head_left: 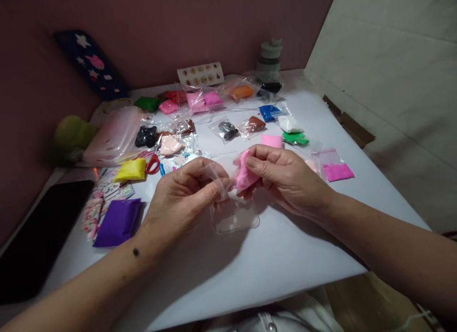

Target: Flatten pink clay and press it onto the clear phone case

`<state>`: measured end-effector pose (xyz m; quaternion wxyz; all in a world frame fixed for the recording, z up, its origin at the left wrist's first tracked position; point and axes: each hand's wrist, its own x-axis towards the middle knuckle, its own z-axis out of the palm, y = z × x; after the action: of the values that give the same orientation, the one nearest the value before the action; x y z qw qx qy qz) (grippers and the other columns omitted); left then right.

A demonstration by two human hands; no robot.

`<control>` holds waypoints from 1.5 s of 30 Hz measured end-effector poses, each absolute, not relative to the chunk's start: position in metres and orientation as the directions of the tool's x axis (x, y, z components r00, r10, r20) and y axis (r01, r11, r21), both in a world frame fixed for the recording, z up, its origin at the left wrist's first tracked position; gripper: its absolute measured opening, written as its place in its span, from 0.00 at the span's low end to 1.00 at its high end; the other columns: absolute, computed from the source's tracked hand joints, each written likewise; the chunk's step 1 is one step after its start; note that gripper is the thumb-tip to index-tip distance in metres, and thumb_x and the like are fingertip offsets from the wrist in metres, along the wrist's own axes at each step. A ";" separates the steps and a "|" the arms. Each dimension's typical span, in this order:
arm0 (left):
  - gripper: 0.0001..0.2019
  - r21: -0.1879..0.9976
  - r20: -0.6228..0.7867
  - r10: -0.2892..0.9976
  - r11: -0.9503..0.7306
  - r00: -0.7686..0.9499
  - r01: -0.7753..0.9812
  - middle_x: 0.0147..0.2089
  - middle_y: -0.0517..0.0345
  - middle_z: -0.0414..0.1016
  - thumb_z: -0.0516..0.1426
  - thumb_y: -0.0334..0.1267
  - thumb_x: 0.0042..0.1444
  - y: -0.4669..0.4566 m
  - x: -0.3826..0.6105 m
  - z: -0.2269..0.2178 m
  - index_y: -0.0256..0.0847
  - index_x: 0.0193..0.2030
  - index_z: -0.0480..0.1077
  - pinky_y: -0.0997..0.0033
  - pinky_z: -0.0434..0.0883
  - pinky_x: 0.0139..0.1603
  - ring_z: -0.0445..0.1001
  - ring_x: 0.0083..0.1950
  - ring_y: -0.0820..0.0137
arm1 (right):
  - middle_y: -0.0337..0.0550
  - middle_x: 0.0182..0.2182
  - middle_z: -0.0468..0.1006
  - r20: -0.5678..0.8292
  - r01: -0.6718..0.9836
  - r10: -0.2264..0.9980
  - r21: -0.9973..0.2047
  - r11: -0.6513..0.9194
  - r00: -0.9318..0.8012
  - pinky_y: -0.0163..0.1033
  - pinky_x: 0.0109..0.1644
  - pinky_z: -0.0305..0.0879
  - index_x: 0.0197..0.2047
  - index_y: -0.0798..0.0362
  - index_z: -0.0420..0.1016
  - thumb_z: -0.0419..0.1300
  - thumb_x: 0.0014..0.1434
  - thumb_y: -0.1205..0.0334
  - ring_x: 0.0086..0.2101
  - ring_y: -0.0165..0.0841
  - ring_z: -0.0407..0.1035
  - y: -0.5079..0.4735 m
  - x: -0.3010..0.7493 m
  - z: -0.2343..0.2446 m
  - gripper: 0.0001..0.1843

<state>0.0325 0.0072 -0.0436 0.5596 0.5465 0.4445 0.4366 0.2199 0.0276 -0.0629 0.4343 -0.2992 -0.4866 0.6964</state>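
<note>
The right hand [289,180] pinches a soft pink lump [247,174]; the left hand [185,191] grips a crumpled clear bag [218,182] just beside it. I'd judge the lump mostly unwrapped, though fingers hide where they meet. Beneath both hands lies a transparent case [235,223], no pink on the part I can see. Left of the left hand, 2 packets, a purple packet [116,222] and a yellow packet [130,170], look unopened, as does a blue packet [268,113] beyond the right hand.

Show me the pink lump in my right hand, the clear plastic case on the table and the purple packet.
Pink lump [247,175]: head view, middle of its exposed side.
Clear plastic case [236,219]: head view, its near part.
Purple packet [117,223]: head view, middle of its upper face.
</note>
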 end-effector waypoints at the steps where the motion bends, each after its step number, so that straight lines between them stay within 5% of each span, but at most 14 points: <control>1: 0.04 1.000 -0.029 0.975 0.030 0.220 -0.001 0.30 0.61 0.74 0.64 0.31 0.54 0.009 0.033 -0.045 0.40 0.31 0.73 0.79 0.72 0.30 0.73 0.30 0.75 | 0.38 0.28 0.75 0.006 -0.301 0.899 -0.943 -0.140 -0.438 0.36 0.35 0.70 0.36 0.55 0.72 0.62 0.65 0.53 0.28 0.29 0.70 0.027 0.220 -0.064 0.13; 6: 0.15 0.960 0.221 0.952 -0.251 0.210 0.128 0.35 0.63 0.76 0.63 0.27 0.52 0.013 0.031 -0.046 0.44 0.46 0.74 0.80 0.71 0.31 0.73 0.32 0.77 | 0.37 0.28 0.73 -0.006 -0.228 0.907 -0.967 -0.112 -0.420 0.35 0.32 0.69 0.36 0.54 0.71 0.61 0.66 0.53 0.26 0.28 0.69 0.025 0.217 -0.067 0.13; 10: 0.16 0.719 0.445 0.837 -0.546 0.319 0.431 0.36 0.61 0.77 0.55 0.22 0.53 0.008 0.027 -0.045 0.39 0.46 0.75 0.81 0.69 0.37 0.74 0.35 0.78 | 0.37 0.28 0.73 -0.015 -0.206 0.902 -0.972 -0.115 -0.432 0.34 0.31 0.69 0.36 0.54 0.70 0.60 0.66 0.52 0.26 0.28 0.70 0.022 0.214 -0.066 0.13; 17: 0.12 0.881 0.245 0.944 -0.313 0.223 0.356 0.22 0.69 0.65 0.59 0.31 0.58 0.013 0.030 -0.046 0.40 0.49 0.74 0.78 0.59 0.19 0.61 0.20 0.78 | 0.36 0.27 0.73 0.014 -0.213 0.914 -0.974 -0.080 -0.406 0.35 0.32 0.69 0.37 0.54 0.71 0.61 0.66 0.56 0.26 0.28 0.71 0.020 0.214 -0.061 0.10; 22: 0.07 0.866 0.300 0.923 -0.369 0.241 0.338 0.32 0.64 0.75 0.62 0.32 0.56 0.014 0.031 -0.044 0.42 0.42 0.76 0.80 0.65 0.26 0.68 0.27 0.79 | 0.36 0.28 0.72 0.082 -0.142 0.919 -0.989 0.028 -0.385 0.35 0.34 0.68 0.37 0.54 0.72 0.60 0.67 0.57 0.28 0.27 0.69 0.019 0.217 -0.061 0.10; 26: 0.04 0.885 0.275 0.940 -0.330 0.201 0.328 0.31 0.64 0.73 0.61 0.28 0.54 0.015 0.030 -0.046 0.40 0.33 0.73 0.82 0.68 0.29 0.70 0.30 0.78 | 0.36 0.28 0.72 0.074 -0.154 0.931 -0.988 0.020 -0.359 0.35 0.34 0.66 0.36 0.53 0.70 0.60 0.66 0.56 0.28 0.27 0.69 0.021 0.216 -0.065 0.10; 31: 0.06 0.963 0.183 0.954 -0.223 0.239 0.152 0.33 0.65 0.73 0.64 0.31 0.53 0.018 0.033 -0.045 0.42 0.36 0.73 0.84 0.70 0.28 0.70 0.30 0.79 | 0.35 0.28 0.70 0.092 -0.099 0.930 -0.993 0.060 -0.357 0.34 0.34 0.63 0.36 0.54 0.70 0.59 0.67 0.58 0.29 0.26 0.66 0.021 0.216 -0.065 0.09; 39: 0.06 0.900 0.237 0.931 -0.318 0.279 0.297 0.33 0.67 0.77 0.63 0.33 0.56 0.018 0.028 -0.047 0.47 0.40 0.76 0.82 0.70 0.31 0.73 0.31 0.78 | 0.36 0.28 0.72 0.060 -0.116 0.920 -0.993 0.016 -0.386 0.35 0.35 0.65 0.35 0.54 0.71 0.59 0.67 0.57 0.29 0.27 0.68 0.020 0.216 -0.062 0.10; 45: 0.03 0.794 0.334 0.914 -0.405 0.232 0.452 0.37 0.65 0.81 0.61 0.35 0.58 0.016 0.032 -0.045 0.46 0.39 0.77 0.78 0.72 0.39 0.77 0.37 0.74 | 0.37 0.29 0.74 0.107 0.012 0.914 -0.993 0.121 -0.393 0.35 0.38 0.64 0.31 0.55 0.72 0.57 0.68 0.57 0.32 0.28 0.67 0.020 0.217 -0.063 0.15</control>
<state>0.0324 0.0159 -0.0450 0.2826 0.7323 0.4663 0.4079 0.2170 0.0203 -0.0633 0.4093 -0.3690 -0.6269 0.5507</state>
